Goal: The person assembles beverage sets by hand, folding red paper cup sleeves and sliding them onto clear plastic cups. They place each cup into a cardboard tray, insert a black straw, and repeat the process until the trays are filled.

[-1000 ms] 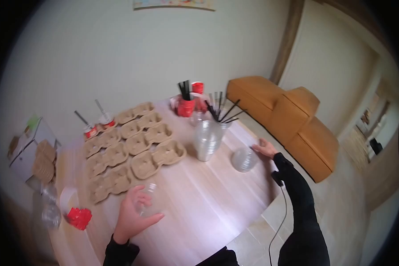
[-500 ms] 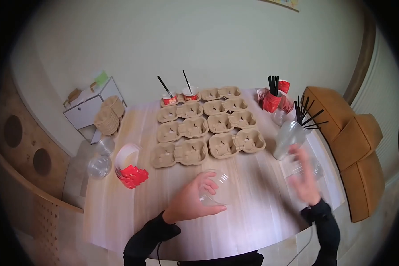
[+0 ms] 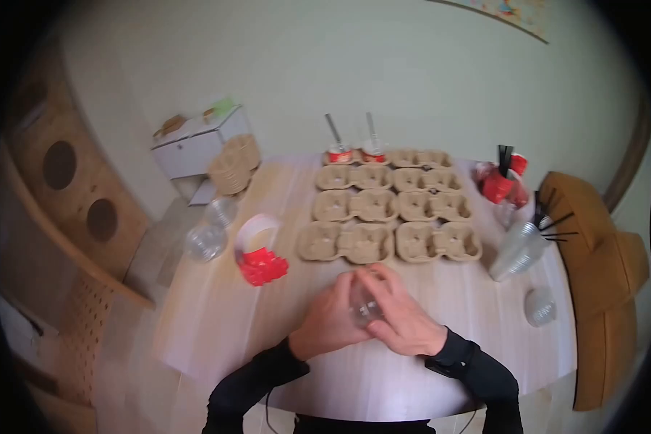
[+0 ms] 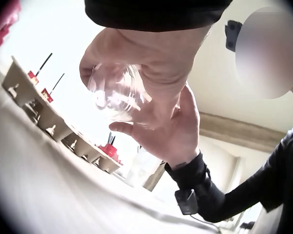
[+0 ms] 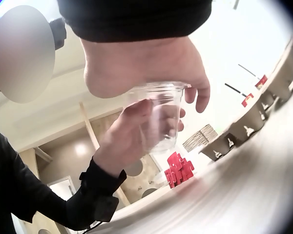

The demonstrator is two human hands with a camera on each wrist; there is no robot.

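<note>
Both hands meet over the table's front middle, around a clear plastic cup [image 3: 364,311]. My left hand [image 3: 327,323] has its fingers curled round the cup's side; the left wrist view shows the cup [image 4: 115,93] against that palm. In the right wrist view the cup [image 5: 161,124] is nearly upright, its rim under my right hand [image 5: 141,66]. The right palm rests over the rim and the fingers reach past it, loosely bent. Whether a separate lid lies under that palm, I cannot tell.
Rows of cardboard cup trays [image 3: 369,242] lie beyond the hands, two small red-banded cups with straws at the back. Red paper pieces [image 3: 264,267] and clear round plastic [image 3: 206,242] are left. Stacked clear cups [image 3: 515,252] and another clear stack [image 3: 540,307] are right.
My right hand has come away from the clear stack at the right and over to the cup in my left hand. The head view has swung left.
</note>
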